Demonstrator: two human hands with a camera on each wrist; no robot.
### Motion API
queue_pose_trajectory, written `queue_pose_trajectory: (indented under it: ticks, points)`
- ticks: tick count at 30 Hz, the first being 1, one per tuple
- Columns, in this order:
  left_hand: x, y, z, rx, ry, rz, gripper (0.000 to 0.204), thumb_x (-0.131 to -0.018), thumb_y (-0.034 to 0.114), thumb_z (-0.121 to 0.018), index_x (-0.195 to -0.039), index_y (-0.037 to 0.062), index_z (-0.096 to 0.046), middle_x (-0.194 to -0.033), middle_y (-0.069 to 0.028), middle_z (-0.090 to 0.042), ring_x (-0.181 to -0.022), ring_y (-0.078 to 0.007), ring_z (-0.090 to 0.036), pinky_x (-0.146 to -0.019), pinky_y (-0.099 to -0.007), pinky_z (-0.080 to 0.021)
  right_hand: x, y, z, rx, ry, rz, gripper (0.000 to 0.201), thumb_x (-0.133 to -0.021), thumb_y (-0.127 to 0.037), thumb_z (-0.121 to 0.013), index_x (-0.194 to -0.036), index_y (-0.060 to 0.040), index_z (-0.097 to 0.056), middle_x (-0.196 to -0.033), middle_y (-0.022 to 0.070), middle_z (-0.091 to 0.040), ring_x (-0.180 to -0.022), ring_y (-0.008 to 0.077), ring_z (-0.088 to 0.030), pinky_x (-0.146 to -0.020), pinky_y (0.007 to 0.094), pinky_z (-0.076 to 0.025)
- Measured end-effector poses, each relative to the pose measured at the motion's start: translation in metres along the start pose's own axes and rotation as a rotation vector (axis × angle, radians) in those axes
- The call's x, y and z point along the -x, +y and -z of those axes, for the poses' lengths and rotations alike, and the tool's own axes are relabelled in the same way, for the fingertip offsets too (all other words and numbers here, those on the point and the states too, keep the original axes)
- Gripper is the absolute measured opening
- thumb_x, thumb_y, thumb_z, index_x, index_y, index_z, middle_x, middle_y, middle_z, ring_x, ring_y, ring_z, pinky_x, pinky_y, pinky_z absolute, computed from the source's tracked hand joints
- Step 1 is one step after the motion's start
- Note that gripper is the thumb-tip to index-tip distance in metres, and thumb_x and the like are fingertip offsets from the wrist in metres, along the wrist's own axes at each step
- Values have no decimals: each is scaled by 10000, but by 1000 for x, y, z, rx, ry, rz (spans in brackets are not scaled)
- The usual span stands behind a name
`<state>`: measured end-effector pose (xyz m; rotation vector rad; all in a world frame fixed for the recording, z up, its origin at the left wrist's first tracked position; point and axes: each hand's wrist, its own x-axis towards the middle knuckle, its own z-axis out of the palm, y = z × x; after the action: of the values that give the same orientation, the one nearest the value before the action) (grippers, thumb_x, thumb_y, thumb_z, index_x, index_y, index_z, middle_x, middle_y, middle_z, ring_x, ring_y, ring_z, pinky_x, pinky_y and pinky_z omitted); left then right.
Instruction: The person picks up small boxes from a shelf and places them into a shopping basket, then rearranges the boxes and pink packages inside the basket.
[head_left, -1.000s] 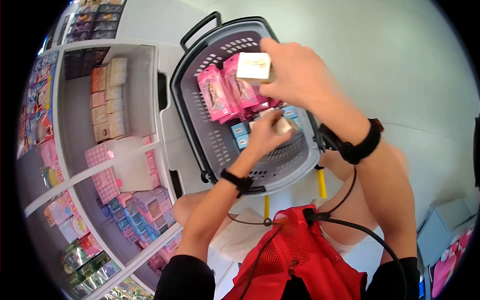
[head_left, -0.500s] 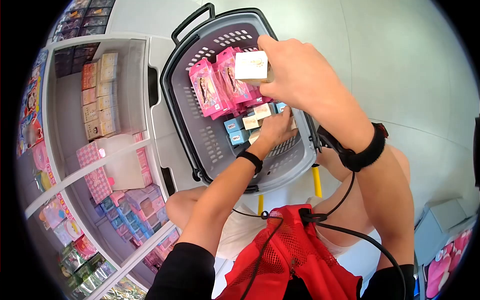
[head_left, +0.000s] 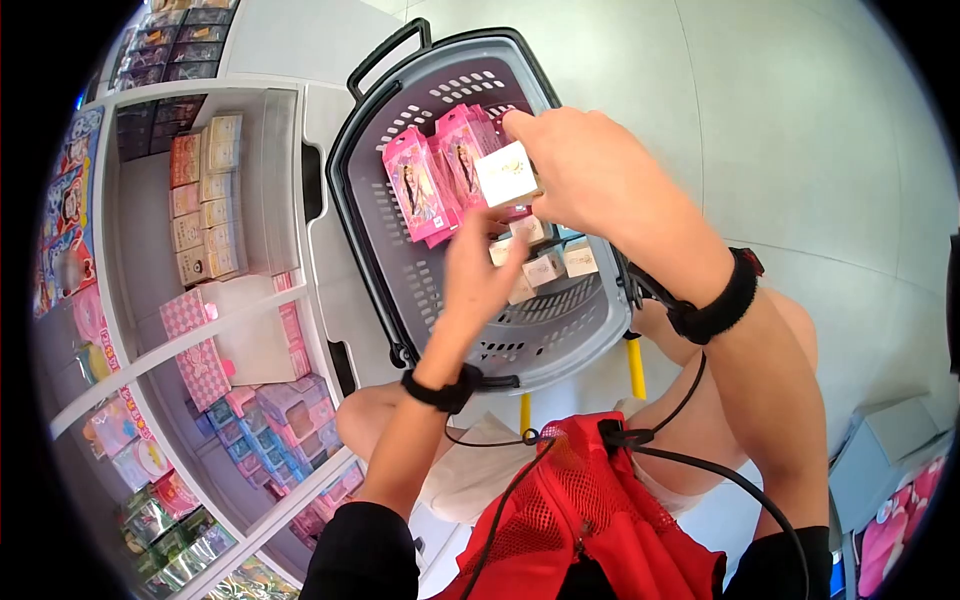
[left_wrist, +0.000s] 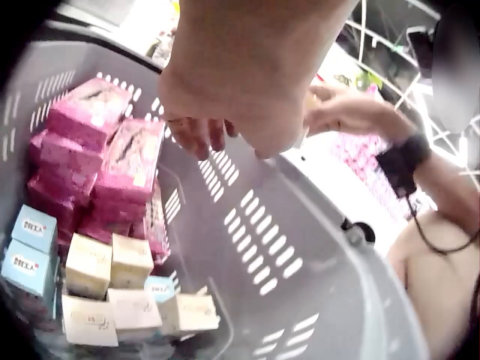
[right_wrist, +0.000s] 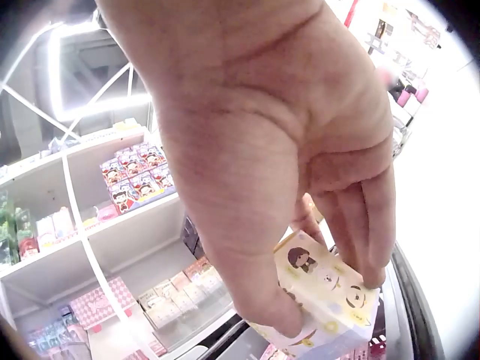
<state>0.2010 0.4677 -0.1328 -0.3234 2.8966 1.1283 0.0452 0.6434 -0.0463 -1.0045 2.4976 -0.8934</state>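
Note:
My right hand [head_left: 595, 165] holds a small cream box [head_left: 507, 175] between thumb and fingers, above the grey basket [head_left: 425, 310]. Cartoon faces on that box show in the right wrist view. The left hand [head_left: 480, 275] is over the basket with its fingers reaching up close below the held box; nothing shows in its grasp. Inside the basket, several cream boxes [left_wrist: 88, 264] stand beside light blue boxes [left_wrist: 30, 270]. Pink packages [head_left: 415, 185] with a doll-like figure are stacked at the basket's far end.
A white shelf unit [head_left: 312, 330] stands left of the basket, with more small boxes [head_left: 205, 210] in one compartment and a pink checkered box [head_left: 195, 345] below. The basket's black handle [head_left: 390, 58] sticks out at the far side. Pale tiled floor [head_left: 800, 150] lies to the right.
The left hand was down among the cream boxes in the basket and has lifted away, up and leftward, leaving them there. My right hand with its cream box has lowered slightly.

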Motion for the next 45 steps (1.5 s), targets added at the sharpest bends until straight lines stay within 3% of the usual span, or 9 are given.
queue_pose_trajectory:
  ticks: [2,8,16,18,19,29,34,38,45]
  points:
    - [-1,29,31,143,261,-57,707,-847,113,-804,-1439,15,-429,-1228,-181,-644,-1052,-251,-664,-857,-376,-543,0,0,-5,-5,5,42,401,-673,-70,-821,-985,-24,-574,-912,210,-709,-894,407,-697,-779,477,-574]
    - [-16,49,68,-65,0,-316,627,-827,100,-815,-1377,2,-530,-1252,-155,-631,-1070,-231,-655,-866,-366,-544,0,-8,-16,-74,-46,121,404,-669,-54,-822,-991,-29,-579,-899,185,-702,-909,412,-691,-771,481,-571]
    - [-28,5,11,94,-212,-8,492,-833,99,-806,-1265,-9,-597,-1070,-112,-699,-955,-154,-665,-858,-314,-542,2,-1,-3,-35,4,50,349,-725,-38,-757,-1012,4,-563,-890,222,-688,-890,427,-685,-766,495,-565]
    - [-32,-10,-13,13,-315,-32,483,-838,116,-803,-1259,-9,-604,-1099,-131,-711,-998,-192,-681,-896,-339,-540,3,6,-2,1,-7,40,334,-742,-56,-751,-1013,5,-566,-889,218,-690,-887,423,-686,-764,493,-566]
    - [-36,-23,-30,34,-287,-82,512,-753,132,-791,-1209,-2,-601,-1112,-217,-692,-1053,-372,-676,-917,-432,-521,4,9,-2,34,-23,41,321,-758,-73,-744,-1014,7,-569,-888,214,-691,-883,419,-688,-763,491,-567]
    - [-47,-93,-109,-27,-324,-331,423,-752,149,-823,-1153,76,-709,-1093,-181,-724,-999,-368,-694,-866,-452,-543,10,8,-3,58,-119,43,306,-836,-161,-722,-1058,-1,-586,-907,198,-701,-878,413,-688,-754,496,-562]
    - [-53,-109,-123,-278,-415,-174,496,-661,214,-893,-1079,64,-673,-1075,-185,-696,-1003,-397,-659,-894,-500,-536,7,3,-13,70,-111,69,312,-904,-172,-657,-1160,-12,-580,-916,195,-690,-890,418,-668,-787,518,-526]
    - [-44,-74,-110,-450,-418,-173,690,-715,201,-847,-1329,66,-560,-1177,-138,-675,-1162,-339,-593,-997,-466,-467,7,-6,-6,159,-152,92,299,-889,-210,-679,-1107,-23,-595,-891,172,-691,-846,380,-681,-754,492,-530]
    - [-33,-39,-68,-294,-193,-272,518,-814,233,-764,-1267,73,-568,-1087,-135,-671,-1091,-338,-608,-963,-466,-463,3,-26,-6,233,-136,116,334,-856,-275,-723,-1057,-45,-589,-881,158,-691,-842,365,-692,-745,472,-539]
